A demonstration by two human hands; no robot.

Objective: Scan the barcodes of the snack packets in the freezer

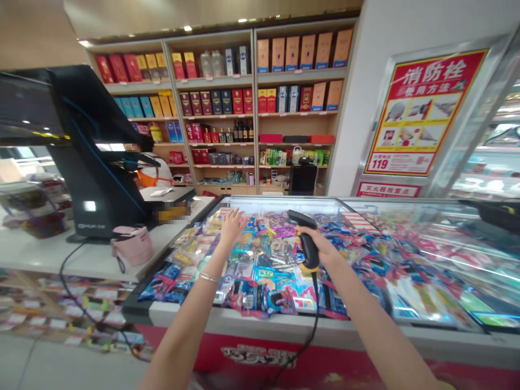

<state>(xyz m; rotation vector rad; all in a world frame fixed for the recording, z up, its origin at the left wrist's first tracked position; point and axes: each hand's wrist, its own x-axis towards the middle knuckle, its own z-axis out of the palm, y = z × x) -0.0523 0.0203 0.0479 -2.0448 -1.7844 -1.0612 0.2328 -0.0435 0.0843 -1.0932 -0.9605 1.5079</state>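
My right hand (323, 246) grips a black and yellow barcode scanner (309, 250) by its handle, above the ice cream freezer. Its head points up and to the left, and a black cord (314, 309) hangs from its base over the freezer's front. My left hand (233, 225) reaches out over the freezer's far left part, fingers extended, with nothing visible in it. Colourful wrapped ice cream packs (270, 273) fill the freezer below both hands. Whether the left fingertips touch any pack I cannot tell.
To the left, a checkout machine (101, 179) and a pink pouch (132, 245) stand on a white counter (24, 254). A person (156, 173) is behind the machine. Shelves of boxed goods (219, 103) line the back wall. The freezer's front edge (195, 314) runs before me.
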